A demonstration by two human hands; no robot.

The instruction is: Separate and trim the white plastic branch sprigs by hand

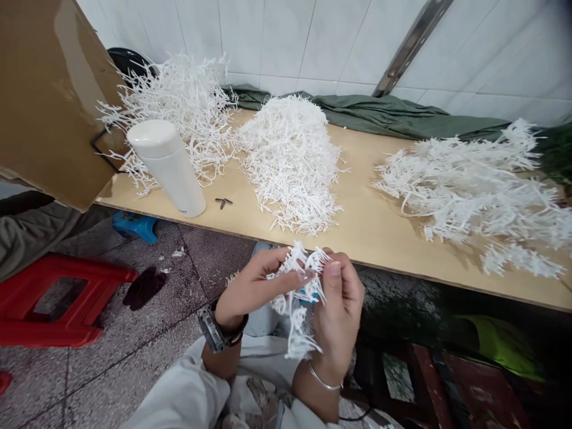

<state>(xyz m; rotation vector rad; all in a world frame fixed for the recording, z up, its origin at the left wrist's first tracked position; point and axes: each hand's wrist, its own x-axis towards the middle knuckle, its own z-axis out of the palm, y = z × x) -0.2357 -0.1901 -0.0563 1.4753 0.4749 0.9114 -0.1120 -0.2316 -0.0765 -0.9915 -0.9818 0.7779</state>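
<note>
In front of my lap, just off the table's near edge, I hold a white branching plastic sprig point(298, 325) with many thin tips. My left hand point(257, 286), with a watch at the wrist, has its thumb and fingers closed on the sprig's upper left part. My right hand point(339, 304), with a silver bangle at the wrist, pinches the sprig's upper right side between thumb and fingers. A bit of blue shows behind the sprig; what it is I cannot make out. Straight ahead lies a dense heap of small white sprigs point(295, 161).
The narrow table point(357, 196) also carries longer white sprigs at left point(192, 101) and right point(465, 179), a white bottle point(167, 170) and several small dark pieces point(223, 203). A cardboard box point(53, 107) stands left. A red stool point(67, 298) is on the floor.
</note>
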